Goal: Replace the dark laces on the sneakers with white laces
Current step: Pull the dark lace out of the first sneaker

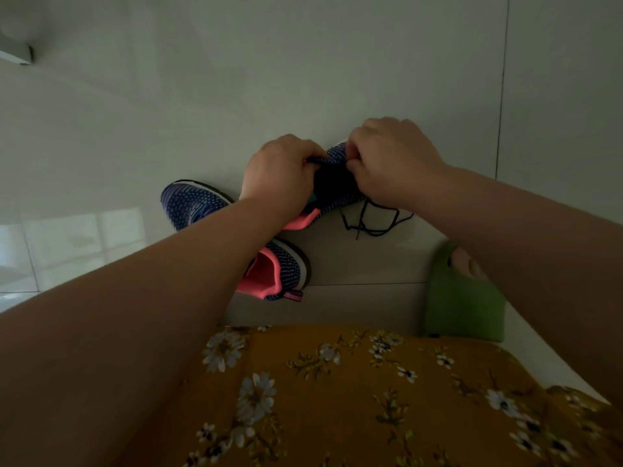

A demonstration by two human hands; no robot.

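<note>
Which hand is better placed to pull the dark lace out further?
Probably the right hand: it pinches at the far sneaker where the dark lace trails loose on its side. The left hand grips the sneaker.

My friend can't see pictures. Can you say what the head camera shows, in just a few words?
Both hands, the left hand and right hand, work at the dark lace on one blue-and-pink sneaker on a pale tiled floor. A second sneaker lies beside it, and a green slipper is nearby.
</note>
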